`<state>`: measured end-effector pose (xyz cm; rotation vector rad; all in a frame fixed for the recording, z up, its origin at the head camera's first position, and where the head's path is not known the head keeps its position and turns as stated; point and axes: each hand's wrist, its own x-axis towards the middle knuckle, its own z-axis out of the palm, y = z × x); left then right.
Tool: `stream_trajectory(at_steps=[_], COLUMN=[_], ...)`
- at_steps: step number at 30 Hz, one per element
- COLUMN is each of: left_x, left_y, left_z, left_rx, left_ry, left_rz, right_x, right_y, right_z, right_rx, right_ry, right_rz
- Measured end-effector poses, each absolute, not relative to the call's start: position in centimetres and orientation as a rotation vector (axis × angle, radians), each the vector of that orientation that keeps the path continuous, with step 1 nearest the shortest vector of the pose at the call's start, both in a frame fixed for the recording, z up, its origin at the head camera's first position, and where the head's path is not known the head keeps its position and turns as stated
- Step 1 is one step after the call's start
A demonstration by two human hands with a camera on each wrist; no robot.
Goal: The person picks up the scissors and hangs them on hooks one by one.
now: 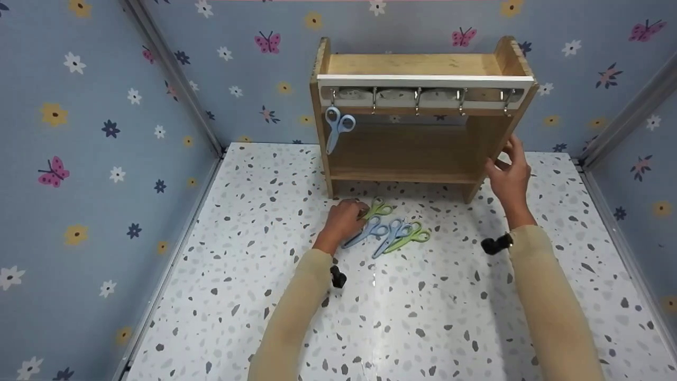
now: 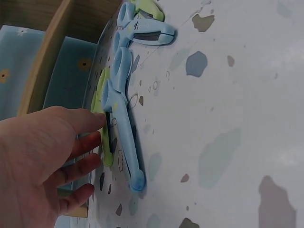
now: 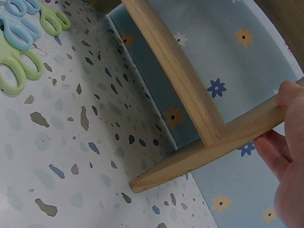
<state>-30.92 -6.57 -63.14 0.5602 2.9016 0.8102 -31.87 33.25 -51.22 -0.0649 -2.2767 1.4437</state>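
My left hand (image 1: pixel 345 218) is low in front of a wooden rack (image 1: pixel 407 177), its thumb and fingertips at the blade of green scissors (image 2: pixel 107 152) lying on the table. Blue scissors (image 2: pixel 124 128) lie right beside these. To their right are another blue pair (image 1: pixel 394 237) and a second green pair (image 1: pixel 412 236), overlapping. My right hand (image 1: pixel 510 177) grips the edge of the rack's right side panel (image 3: pixel 237 130), thumb on one face and fingers on the other. Blue scissors (image 1: pixel 337 128) hang by a handle loop from the rack's leftmost hook.
Several metal hooks (image 1: pixel 418 100) run along the white strip (image 1: pixel 423 80) across the rack's upper front. The rack stands on a speckled white table (image 1: pixel 423 317), close to the flowered blue back wall (image 1: pixel 254 69). Similar panels (image 1: pixel 79 201) rise on both sides.
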Motion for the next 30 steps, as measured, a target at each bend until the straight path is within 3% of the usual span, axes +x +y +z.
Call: stream_trajectory(at_steps=[7, 30], left_x=[-33.1, -33.3], left_y=[-6.9, -6.7], left_z=[-66.9, -66.8], left_rx=[0.578, 0.56], left_ry=[2.943, 2.912], left_rz=[0.747, 0.741], right_x=[-32.0, -31.9], right_y=[33.2, 33.4], right_z=[-51.1, -51.3], right_rx=[-0.085, -0.082], right_ry=[-2.288, -2.293], right_rz=[1.453, 1.45])
